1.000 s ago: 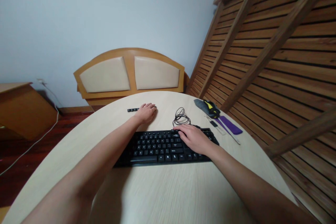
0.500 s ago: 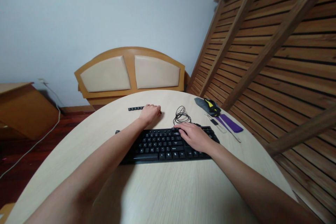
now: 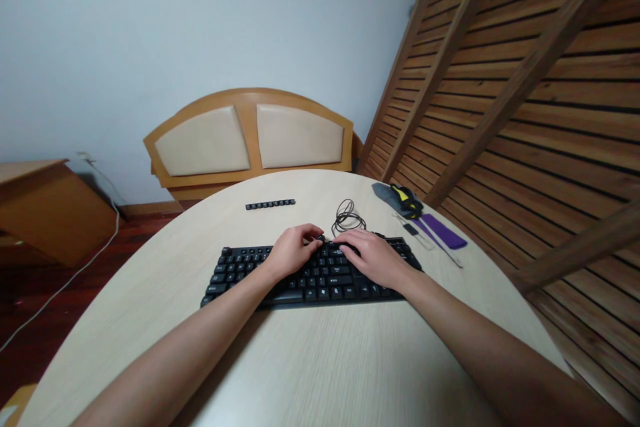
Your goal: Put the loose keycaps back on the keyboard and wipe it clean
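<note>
A black keyboard [image 3: 295,295] lies on the round table in front of me. My left hand [image 3: 294,250] is over its upper middle, thumb and fingers pinched on a small black keycap [image 3: 321,238] at the back edge. Beside it, my right hand [image 3: 373,255] rests on the right part of the keyboard with its fingers stretched out, covering several keys. Beyond the left hand, a straight row of loose black keycaps [image 3: 270,204] lies on the tabletop. What sits under my right fingertips is hidden.
A coiled black cable [image 3: 347,217] lies behind the keyboard. On the right are a purple strip [image 3: 443,231], a wire tool with a black handle [image 3: 411,229] and a grey and black-yellow item [image 3: 403,200]. Wooden slats [image 3: 500,167] lean beyond the table's right edge.
My left hand has come back from the keycap row to the keyboard's back edge, a keycap in its fingers. The whole row now shows. My right hand has stayed nearly still.
</note>
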The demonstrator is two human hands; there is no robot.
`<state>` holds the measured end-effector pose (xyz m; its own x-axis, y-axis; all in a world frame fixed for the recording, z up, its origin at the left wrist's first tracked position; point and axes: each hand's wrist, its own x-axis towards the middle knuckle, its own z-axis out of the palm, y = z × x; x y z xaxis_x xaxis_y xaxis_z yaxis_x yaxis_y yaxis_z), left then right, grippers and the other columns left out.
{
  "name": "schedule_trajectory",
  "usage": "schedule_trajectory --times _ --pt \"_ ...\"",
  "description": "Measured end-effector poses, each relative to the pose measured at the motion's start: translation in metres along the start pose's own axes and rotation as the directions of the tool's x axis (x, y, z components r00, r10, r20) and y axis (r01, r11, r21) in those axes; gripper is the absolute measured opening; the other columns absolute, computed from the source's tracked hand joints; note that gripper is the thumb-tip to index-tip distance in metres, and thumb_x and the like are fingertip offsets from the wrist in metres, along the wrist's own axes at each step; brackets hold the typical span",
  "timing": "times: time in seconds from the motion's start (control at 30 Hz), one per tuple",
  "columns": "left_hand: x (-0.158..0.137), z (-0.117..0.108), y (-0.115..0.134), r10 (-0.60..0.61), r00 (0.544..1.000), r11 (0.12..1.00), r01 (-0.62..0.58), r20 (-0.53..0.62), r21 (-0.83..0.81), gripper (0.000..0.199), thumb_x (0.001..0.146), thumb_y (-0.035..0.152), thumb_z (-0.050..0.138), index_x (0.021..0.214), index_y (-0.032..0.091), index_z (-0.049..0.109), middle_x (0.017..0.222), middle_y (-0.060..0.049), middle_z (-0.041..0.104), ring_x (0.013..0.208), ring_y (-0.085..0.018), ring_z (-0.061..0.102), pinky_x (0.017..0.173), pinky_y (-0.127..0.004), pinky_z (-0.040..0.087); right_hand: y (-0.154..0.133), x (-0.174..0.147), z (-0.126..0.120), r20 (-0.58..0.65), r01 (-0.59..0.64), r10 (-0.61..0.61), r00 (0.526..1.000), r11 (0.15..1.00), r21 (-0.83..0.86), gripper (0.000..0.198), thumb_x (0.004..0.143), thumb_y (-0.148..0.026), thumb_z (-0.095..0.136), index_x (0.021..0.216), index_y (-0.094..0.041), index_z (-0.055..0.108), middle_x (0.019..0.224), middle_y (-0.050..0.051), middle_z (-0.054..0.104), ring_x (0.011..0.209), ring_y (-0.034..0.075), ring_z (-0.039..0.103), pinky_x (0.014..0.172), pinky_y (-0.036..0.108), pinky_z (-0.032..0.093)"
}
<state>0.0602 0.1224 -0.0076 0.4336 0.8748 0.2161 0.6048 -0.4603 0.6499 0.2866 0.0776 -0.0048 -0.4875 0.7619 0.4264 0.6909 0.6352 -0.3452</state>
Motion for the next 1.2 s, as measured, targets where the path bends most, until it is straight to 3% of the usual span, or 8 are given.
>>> schedule_trajectory --times 0.4,0.7,0.93,1.2 --pt "-0.005 0.007 -0.009 0.021 1.0 0.988 -0.019 0.009 -0.154 0.021 0.089 0.023 0.065 0.106 0.02 0.077 0.112 -0.005 0.076 0.108 -0.023 0.07 0.101 -0.035 0.05 -0.004 -0.001 -0.004 -0.025 0.014 -0.014 1.0 1.0 0.015 0.021 0.097 -0.02 0.051 0.108 -0.022 0.069 0.108 0.006 0.074 0.104 0.022 0.066 0.096 0.04 0.052" --pt "-0.002 0.01 -0.016 0.066 0.998 0.986 -0.063 0.014 -0.154 0.02 0.088 0.022 0.067 0.105 0.02 0.078 0.108 -0.004 0.077 0.103 -0.022 0.072 0.096 -0.032 0.054 0.0 -0.002 -0.003 0.054 0.058 -0.059 0.997 0.998 0.015 0.032 0.097 -0.023 0.053 0.126 -0.025 0.066 0.125 0.006 0.07 0.12 0.023 0.061 0.104 0.043 0.048" --pt "-0.005 0.005 -0.006 0.16 0.987 0.986 -0.16 0.018 -0.038 0.019 0.09 0.018 0.064 0.101 0.021 0.078 0.107 -0.004 0.077 0.102 -0.022 0.071 0.095 -0.034 0.053 0.002 -0.002 -0.003 0.139 0.063 -0.058 0.989 0.998 -0.027 0.038 0.099 -0.029 0.051 0.136 -0.028 0.06 0.134 0.007 0.064 0.125 0.025 0.057 0.105 0.047 0.047" --pt "-0.014 0.002 0.01 0.244 0.97 0.952 -0.243 0.016 0.186 0.024 0.094 0.017 0.053 0.105 0.02 0.075 0.107 -0.006 0.074 0.099 -0.022 0.068 0.089 -0.034 0.055 -0.001 -0.002 -0.004 0.093 0.073 -0.071 0.993 0.997 -0.019 0.034 0.098 -0.028 0.053 0.131 -0.027 0.064 0.129 0.007 0.068 0.123 0.024 0.059 0.104 0.046 0.048"
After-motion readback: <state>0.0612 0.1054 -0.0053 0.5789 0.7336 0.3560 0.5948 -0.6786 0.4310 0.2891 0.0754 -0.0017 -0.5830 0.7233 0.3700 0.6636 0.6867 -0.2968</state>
